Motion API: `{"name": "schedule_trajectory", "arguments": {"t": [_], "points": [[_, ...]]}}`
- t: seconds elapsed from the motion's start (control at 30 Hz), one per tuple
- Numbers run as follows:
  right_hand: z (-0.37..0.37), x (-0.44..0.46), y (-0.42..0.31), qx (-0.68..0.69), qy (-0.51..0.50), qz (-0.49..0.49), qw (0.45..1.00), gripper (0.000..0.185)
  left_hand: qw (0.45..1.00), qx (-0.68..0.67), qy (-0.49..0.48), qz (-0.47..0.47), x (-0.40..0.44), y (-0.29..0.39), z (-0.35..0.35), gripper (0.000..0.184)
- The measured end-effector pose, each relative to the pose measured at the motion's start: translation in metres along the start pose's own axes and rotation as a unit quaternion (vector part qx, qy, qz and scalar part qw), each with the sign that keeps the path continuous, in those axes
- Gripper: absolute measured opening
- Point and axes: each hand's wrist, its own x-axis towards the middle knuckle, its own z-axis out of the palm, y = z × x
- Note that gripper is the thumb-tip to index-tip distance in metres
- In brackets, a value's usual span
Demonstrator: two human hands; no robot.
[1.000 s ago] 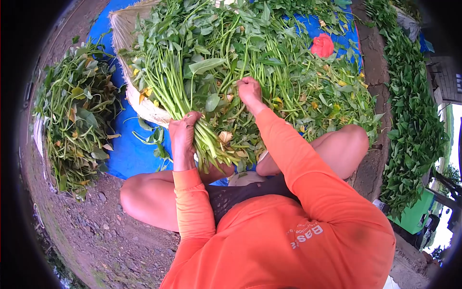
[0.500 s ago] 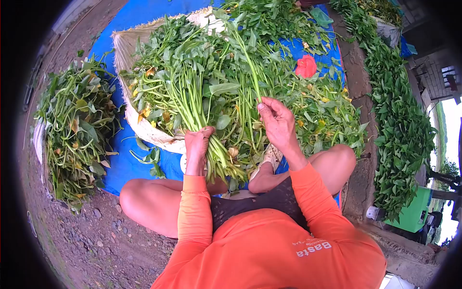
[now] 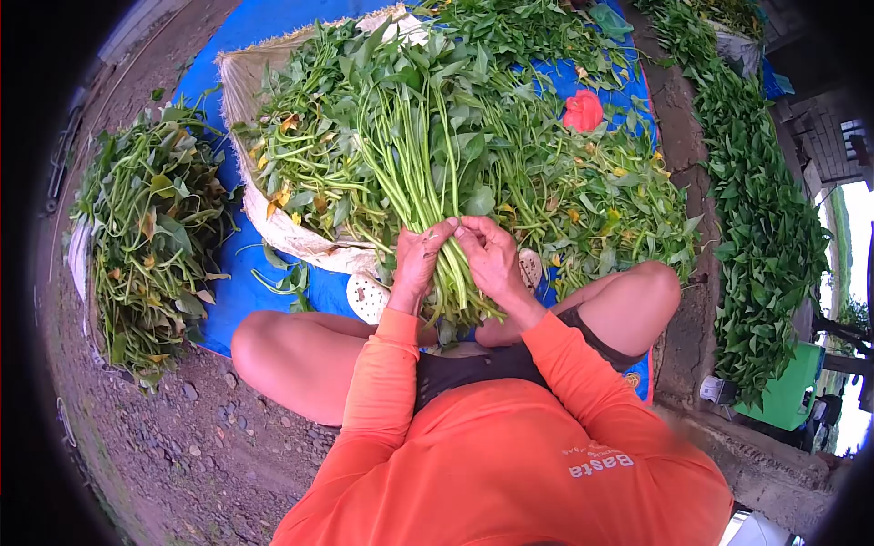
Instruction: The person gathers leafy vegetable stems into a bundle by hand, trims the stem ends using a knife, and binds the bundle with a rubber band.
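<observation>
The left hand [image 3: 419, 260] wraps snugly around a fanned bunch of slender, glossy-stemmed greens [image 3: 410, 173]; the right hand [image 3: 492, 258], fingers curled, pinches its edge near a frayed, woven sack [image 3: 244, 86].

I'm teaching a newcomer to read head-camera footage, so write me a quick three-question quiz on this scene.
1. True or false: the left hand and the right hand are both on the stem bundle.

2. What colour is the tarp under the greens?
A. Green
B. Blue
C. Orange

3. Fill in the blank: seen by the seated person, the crumpled red item lies to the ____ of the stem bundle.

Key:
1. True
2. B
3. right
</observation>
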Motion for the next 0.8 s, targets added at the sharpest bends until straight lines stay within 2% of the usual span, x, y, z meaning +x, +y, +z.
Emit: {"name": "schedule_trajectory", "arguments": {"t": [0.07, 0.27, 0.4, 0.47, 0.53, 0.63, 0.73, 0.8], "points": [[-0.002, 0.002, 0.005, -0.022, -0.014, -0.055, 0.998, 0.017, 1.0, -0.014, 0.007, -0.022, -0.003, 0.001, -0.001, 0.024], [0.004, 0.001, 0.016, -0.026, -0.098, -0.023, 0.995, 0.019, 0.997, -0.005, 0.053, -0.052, -0.002, -0.002, -0.006, 0.024], [0.0, 0.017, 0.014, -0.029, -0.167, -0.035, 0.985, 0.026, 0.989, -0.002, 0.149, 0.011, 0.003, 0.004, -0.008, 0.017], [-0.006, 0.038, 0.014, 0.09, -0.096, 0.102, 0.986, 0.022, 0.985, 0.011, 0.174, -0.008, 0.008, 0.015, -0.027, 0.01], [-0.019, 0.075, 0.049, 0.028, 0.05, 0.208, 0.976, 0.018, 0.978, 0.034, 0.203, 0.031, 0.019, 0.019, -0.056, 0.012], [-0.032, 0.105, 0.13, -0.175, 0.055, 0.196, 0.963, 0.018, 0.966, 0.092, 0.229, 0.072, 0.018, 0.049, -0.073, 0.013], [-0.007, 0.111, 0.141, -0.276, 0.015, 0.234, 0.932, 0.023, 0.955, 0.118, 0.261, 0.069, 0.013, 0.07, -0.072, 0.016], [0.007, 0.113, 0.134, -0.29, 0.02, 0.255, 0.922, 0.023, 0.957, 0.112, 0.261, 0.055, 0.011, 0.073, -0.071, 0.015]]}}
